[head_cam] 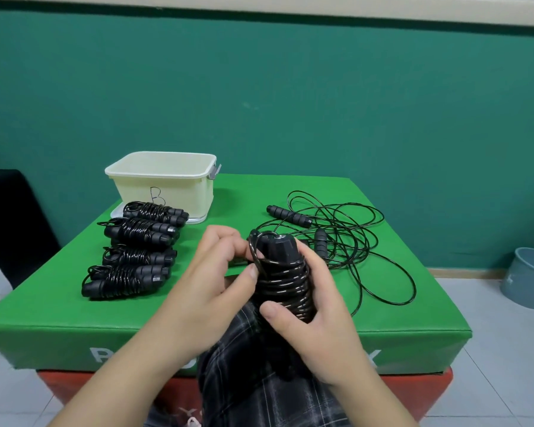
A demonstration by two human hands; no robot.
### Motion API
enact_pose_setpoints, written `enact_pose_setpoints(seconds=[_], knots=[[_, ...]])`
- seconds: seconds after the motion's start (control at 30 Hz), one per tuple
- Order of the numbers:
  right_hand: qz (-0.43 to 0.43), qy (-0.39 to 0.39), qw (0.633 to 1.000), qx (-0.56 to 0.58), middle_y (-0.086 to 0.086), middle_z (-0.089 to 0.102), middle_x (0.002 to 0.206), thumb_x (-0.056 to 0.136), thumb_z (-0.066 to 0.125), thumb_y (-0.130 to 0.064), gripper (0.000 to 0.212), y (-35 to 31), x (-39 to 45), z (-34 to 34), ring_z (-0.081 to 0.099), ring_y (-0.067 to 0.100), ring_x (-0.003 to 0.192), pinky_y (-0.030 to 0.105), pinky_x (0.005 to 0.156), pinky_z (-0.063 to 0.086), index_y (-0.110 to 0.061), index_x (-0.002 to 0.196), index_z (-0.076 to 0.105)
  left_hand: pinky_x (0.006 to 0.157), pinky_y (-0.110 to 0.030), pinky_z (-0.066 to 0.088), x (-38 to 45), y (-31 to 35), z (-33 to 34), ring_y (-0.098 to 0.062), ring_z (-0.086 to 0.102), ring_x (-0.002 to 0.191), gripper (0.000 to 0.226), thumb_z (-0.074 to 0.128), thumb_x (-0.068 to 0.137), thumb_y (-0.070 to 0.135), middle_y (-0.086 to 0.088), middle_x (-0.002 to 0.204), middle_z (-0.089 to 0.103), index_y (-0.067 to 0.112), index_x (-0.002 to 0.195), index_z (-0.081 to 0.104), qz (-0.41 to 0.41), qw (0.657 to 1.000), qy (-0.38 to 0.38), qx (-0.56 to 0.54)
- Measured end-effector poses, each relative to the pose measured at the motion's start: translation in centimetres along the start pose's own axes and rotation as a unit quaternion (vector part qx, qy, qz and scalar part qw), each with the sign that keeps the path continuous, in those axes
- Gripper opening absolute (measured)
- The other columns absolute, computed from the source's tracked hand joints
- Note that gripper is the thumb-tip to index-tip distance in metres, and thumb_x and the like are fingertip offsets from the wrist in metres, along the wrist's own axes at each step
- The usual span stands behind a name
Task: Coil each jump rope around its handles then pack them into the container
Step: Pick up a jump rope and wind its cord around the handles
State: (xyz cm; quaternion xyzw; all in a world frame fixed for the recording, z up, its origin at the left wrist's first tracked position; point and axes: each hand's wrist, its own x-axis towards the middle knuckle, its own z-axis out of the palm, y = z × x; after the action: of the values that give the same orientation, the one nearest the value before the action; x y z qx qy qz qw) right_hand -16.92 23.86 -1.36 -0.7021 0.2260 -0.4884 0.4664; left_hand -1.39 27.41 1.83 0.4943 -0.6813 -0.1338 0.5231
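Note:
My right hand point(313, 315) grips a black jump rope bundle point(282, 278), its cord wound in many turns around the two upright handles. My left hand point(221, 272) pinches the cord's loose end loop near the handle tops. Several coiled black rope bundles point(136, 251) lie in a row on the left of the green padded table point(198, 318). An uncoiled black rope point(339, 238) sprawls on the right, both handles lying in its loops. A cream plastic container point(164, 183) marked "B" stands open at the back left.
The container sits on its white lid point(195, 218). A grey bucket point(527, 278) stands on the tiled floor to the right. A dark object lies at the far left. My checked trouser leg shows below the hands. A green wall rises behind the table.

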Motion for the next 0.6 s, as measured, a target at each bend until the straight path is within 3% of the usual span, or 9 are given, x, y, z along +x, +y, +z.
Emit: enact_pose_setpoints(seconds=[0.13, 0.3, 0.43, 0.53, 0.6], knots=[[-0.021, 0.037, 0.999, 0.003, -0.016, 0.065, 0.115, 0.067, 0.074, -0.037, 0.054, 0.6, 0.3, 0.2, 0.064, 0.005, 0.099, 0.018, 0.083, 0.049, -0.045, 0.117, 0.055, 0.083, -0.005, 0.036, -0.1, -0.9, 0.4, 0.000, 0.048, 0.096, 0.029, 0.047, 0.081, 0.039, 0.009, 0.098, 0.046, 0.017, 0.094, 0.059, -0.016, 1.000, 0.013, -0.014], [-0.038, 0.092, 0.995, -0.018, -0.014, 0.062, 0.119, 0.067, 0.074, -0.041, 0.051, 1.9, -0.2, 1.1, 0.063, 0.014, 0.107, 0.037, 0.092, 0.051, -0.046, 0.114, 0.055, 0.094, -0.013, 0.036, -0.5, -2.4, 0.6, -0.004, 0.048, 0.104, 0.032, 0.045, 0.085, 0.040, 0.007, 0.104, 0.049, 0.018, 0.103, 0.058, -0.017, 1.000, -0.018, -0.005], [-0.042, 0.114, 0.992, -0.031, -0.016, 0.060, 0.121, 0.068, 0.072, -0.043, 0.054, 2.3, -0.5, 1.6, 0.062, 0.015, 0.108, 0.033, 0.093, 0.050, -0.051, 0.118, 0.051, 0.096, -0.018, 0.037, -0.2, -2.7, 0.1, -0.006, 0.048, 0.107, 0.034, 0.041, 0.087, 0.041, 0.006, 0.107, 0.049, 0.016, 0.106, 0.056, -0.014, 0.998, -0.060, 0.005], [-0.032, 0.096, 0.994, -0.048, -0.026, 0.059, 0.119, 0.066, 0.071, -0.043, 0.062, 2.2, -0.7, 1.8, 0.064, 0.009, 0.098, 0.026, 0.085, 0.051, -0.060, 0.119, 0.044, 0.096, -0.025, 0.040, -0.2, -3.0, 0.2, -0.006, 0.048, 0.105, 0.037, 0.040, 0.085, 0.044, 0.013, 0.103, 0.048, 0.016, 0.106, 0.055, -0.029, 0.998, -0.058, -0.001], [-0.031, 0.084, 0.993, -0.082, -0.031, 0.054, 0.122, 0.063, 0.073, -0.044, 0.071, 2.4, -0.8, 1.7, 0.063, 0.007, 0.102, 0.027, 0.087, 0.051, -0.063, 0.121, 0.037, 0.095, -0.026, 0.041, -0.2, -3.1, 0.3, -0.004, 0.048, 0.103, 0.038, 0.040, 0.084, 0.045, 0.016, 0.102, 0.047, 0.018, 0.105, 0.054, -0.034, 0.998, -0.049, -0.005]])
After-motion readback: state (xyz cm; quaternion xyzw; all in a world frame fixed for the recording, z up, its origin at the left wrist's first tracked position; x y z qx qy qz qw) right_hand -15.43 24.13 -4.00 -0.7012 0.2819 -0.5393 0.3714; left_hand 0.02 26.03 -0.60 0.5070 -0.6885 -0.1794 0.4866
